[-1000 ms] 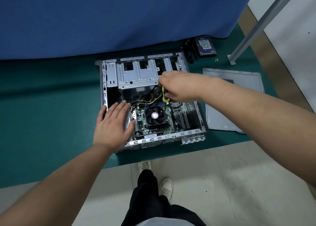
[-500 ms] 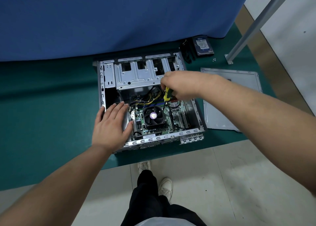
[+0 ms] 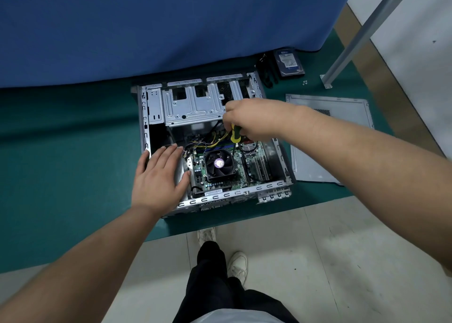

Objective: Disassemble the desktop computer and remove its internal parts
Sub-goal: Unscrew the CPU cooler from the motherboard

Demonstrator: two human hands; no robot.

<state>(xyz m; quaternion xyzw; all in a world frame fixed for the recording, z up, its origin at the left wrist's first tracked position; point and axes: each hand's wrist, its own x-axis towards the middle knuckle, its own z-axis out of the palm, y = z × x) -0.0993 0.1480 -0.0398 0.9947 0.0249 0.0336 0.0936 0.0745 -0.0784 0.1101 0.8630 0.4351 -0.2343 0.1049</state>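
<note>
Left hand [image 3: 159, 176] flat on case [image 3: 144, 127]; right hand [image 3: 247, 117] grips screwdriver [image 3: 235, 134], tip hidden

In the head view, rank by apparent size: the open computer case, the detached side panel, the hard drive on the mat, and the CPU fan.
1. Computer case
2. Side panel, partly hidden by the right arm
3. CPU fan
4. Hard drive, lying farther from the camera, so the last two are unsure

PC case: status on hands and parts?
Right hand grips screwdriver above motherboard. Left hand flat on case. Cables near the tip.
</note>
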